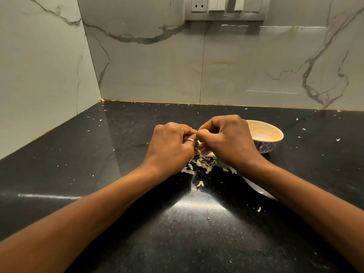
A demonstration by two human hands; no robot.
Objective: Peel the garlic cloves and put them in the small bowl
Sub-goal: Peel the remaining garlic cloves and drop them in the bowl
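Both hands meet just left of the small bowl (266, 148), knuckles up and fingers curled in tight. The left hand (171, 146), with a ring (190, 140) on one finger, and the right hand (228, 140) pinch the same garlic clove (199, 143) between their fingertips. Only a little pale yellow bit of it peeks out where the two hands touch, so the clove sits right in the grip, up off the counter and a touch nearer the camera than the bowl. The bowl is cream inside with orange smears and has a blue pattern outside, and the right hand partly hides it

Behind the bowl there's a grey-veined marble-look wall (157, 66), and under it a glossy black speckled countertop (118, 154). A switch plate (224, 8) with a socket sits on the wall high above the bowl. A heap of papery peels (202, 164) lies on the counter just left of the bowl, below the hands, with tiny flecks scattered all round it
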